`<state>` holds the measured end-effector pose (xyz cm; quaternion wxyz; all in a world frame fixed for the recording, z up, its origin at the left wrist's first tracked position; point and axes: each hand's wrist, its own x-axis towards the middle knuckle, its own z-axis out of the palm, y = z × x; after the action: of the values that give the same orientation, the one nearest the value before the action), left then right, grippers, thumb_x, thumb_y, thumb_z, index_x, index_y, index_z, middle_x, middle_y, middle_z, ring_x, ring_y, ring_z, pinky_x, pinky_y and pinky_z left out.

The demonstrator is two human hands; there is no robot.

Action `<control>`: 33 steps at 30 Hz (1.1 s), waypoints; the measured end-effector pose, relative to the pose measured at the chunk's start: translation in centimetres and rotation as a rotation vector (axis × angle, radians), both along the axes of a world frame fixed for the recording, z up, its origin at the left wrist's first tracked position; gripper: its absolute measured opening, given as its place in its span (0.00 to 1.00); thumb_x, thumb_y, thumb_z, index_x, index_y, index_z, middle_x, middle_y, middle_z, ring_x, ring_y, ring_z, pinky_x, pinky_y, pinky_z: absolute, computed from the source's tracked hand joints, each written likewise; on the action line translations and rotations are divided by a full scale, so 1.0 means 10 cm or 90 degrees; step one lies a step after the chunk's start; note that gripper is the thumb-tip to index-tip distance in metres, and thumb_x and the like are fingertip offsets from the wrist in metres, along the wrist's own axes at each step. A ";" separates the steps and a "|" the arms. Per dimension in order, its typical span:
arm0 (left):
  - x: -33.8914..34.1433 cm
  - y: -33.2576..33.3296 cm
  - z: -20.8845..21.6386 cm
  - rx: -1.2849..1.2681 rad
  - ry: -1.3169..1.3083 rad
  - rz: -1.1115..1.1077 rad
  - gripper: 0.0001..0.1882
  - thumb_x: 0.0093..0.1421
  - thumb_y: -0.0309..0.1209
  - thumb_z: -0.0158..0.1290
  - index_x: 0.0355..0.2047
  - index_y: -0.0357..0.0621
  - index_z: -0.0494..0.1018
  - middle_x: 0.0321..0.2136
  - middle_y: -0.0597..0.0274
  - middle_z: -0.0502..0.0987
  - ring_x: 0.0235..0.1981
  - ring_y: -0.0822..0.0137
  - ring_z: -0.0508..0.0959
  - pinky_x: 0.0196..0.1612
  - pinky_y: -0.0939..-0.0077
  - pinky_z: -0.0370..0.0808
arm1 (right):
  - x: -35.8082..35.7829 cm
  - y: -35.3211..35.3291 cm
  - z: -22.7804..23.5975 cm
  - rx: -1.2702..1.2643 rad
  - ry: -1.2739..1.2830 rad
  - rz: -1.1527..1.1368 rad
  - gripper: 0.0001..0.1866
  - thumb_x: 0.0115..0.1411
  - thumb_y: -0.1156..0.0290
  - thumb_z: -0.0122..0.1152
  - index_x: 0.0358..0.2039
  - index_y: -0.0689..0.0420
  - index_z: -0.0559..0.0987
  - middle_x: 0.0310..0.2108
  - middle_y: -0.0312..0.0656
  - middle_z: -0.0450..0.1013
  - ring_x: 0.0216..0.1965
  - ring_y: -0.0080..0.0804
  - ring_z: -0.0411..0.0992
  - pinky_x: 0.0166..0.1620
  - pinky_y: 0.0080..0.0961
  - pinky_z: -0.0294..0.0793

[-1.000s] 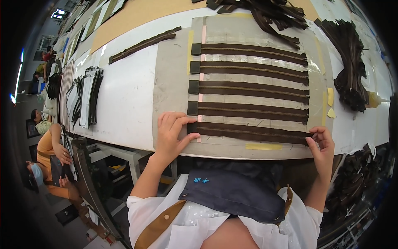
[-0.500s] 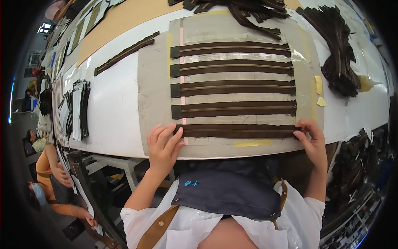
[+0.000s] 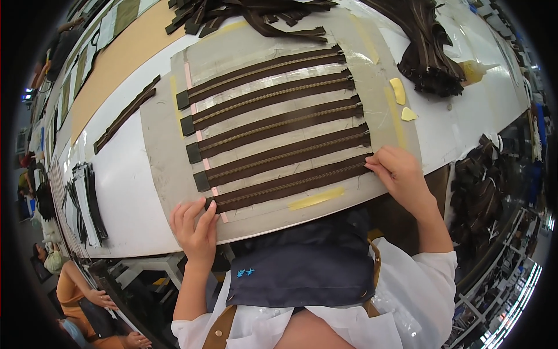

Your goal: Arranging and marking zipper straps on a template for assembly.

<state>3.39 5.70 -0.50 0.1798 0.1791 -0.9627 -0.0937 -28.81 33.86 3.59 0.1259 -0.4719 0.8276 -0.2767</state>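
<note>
A dark brown zipper (image 3: 290, 181) with brass-coloured teeth lies straight along the near side of a grey board (image 3: 160, 154). At its left end, my left hand (image 3: 195, 230) is closed, thumb and forefinger on the small dark end tab. My right hand (image 3: 401, 174) pinches the opposite end, with the other fingers curled in. Beyond it lie several matching zippers (image 3: 285, 123) in spaced parallel rows, their square dark tabs (image 3: 193, 153) lined up along a pink strip (image 3: 201, 134).
Loose zippers (image 3: 250, 14) heap at the far edge, beside a thick bundle (image 3: 421, 52). A single zipper (image 3: 125, 115) lies left of the board; stacked strips (image 3: 87, 203) sit farther left. Yellow pieces (image 3: 397, 91) and a bottle (image 3: 475, 71) are at right. A seated person (image 3: 78, 291) is lower left.
The whole view has turned, so the board and rows now slant up to the right. Both hands stay at the near zipper's ends; my right fingers are curled more tightly.
</note>
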 end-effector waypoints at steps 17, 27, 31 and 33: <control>-0.02 -0.01 -0.02 -0.001 -0.003 0.005 0.17 0.53 0.25 0.66 0.44 0.50 0.83 0.47 0.62 0.79 0.48 0.56 0.77 0.62 0.49 0.67 | -0.02 -0.03 -0.03 0.003 0.022 0.018 0.10 0.60 0.77 0.67 0.30 0.63 0.73 0.27 0.47 0.70 0.31 0.49 0.72 0.34 0.40 0.70; 0.05 -0.01 -0.03 -0.024 -0.027 -0.007 0.18 0.54 0.24 0.65 0.47 0.49 0.82 0.51 0.61 0.78 0.51 0.54 0.76 0.63 0.48 0.66 | -0.04 0.03 -0.05 0.044 0.060 -0.006 0.10 0.57 0.73 0.71 0.29 0.60 0.75 0.28 0.43 0.70 0.33 0.44 0.72 0.37 0.36 0.70; 0.10 0.04 0.01 -0.021 -0.072 -0.007 0.20 0.57 0.24 0.61 0.52 0.48 0.81 0.57 0.60 0.76 0.54 0.53 0.75 0.64 0.48 0.65 | -0.06 0.09 -0.18 -0.012 0.087 -0.004 0.11 0.53 0.73 0.74 0.30 0.58 0.77 0.30 0.39 0.71 0.36 0.40 0.72 0.45 0.35 0.67; 0.14 0.04 -0.01 -0.010 -0.071 -0.004 0.21 0.57 0.24 0.60 0.53 0.48 0.80 0.58 0.60 0.75 0.55 0.52 0.74 0.64 0.48 0.64 | -0.04 0.12 -0.25 -0.058 0.099 -0.037 0.12 0.49 0.72 0.76 0.32 0.56 0.79 0.34 0.37 0.71 0.40 0.37 0.71 0.51 0.36 0.62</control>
<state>4.75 6.07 -0.63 0.1273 0.1795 -0.9725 -0.0767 -29.21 35.01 1.12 0.0315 -0.4733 0.8346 -0.2801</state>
